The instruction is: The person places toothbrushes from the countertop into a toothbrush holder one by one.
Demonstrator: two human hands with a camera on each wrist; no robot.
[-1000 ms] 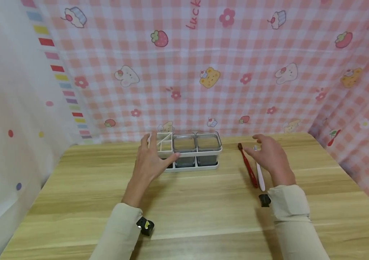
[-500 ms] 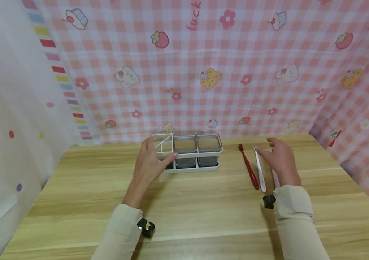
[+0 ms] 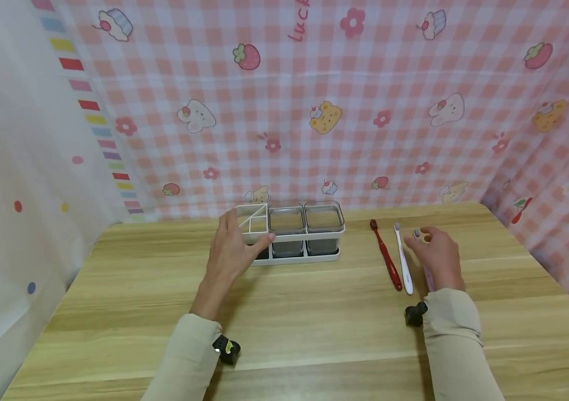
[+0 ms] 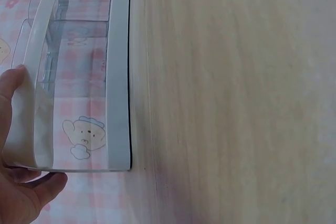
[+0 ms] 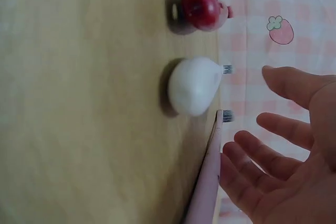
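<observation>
Head view: your left hand [image 3: 229, 248] grips the white-railed three-bay rack [image 3: 309, 236] by its left end. Your right hand [image 3: 438, 253] is over the slim pink toothbrush [image 3: 430, 279] (fingers spread loose, contact unclear), which lies on the wood-grain table [image 3: 314, 328] right of the slim white toothbrush [image 3: 403, 262] and slim dark-red toothbrush [image 3: 386, 256].

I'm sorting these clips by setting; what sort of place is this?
Probably a staged tabletop set rather than a real bathroom: printed cloth hangs behind and beside a wood-grain table bearing a cup rack and three toothbrushes.
</observation>
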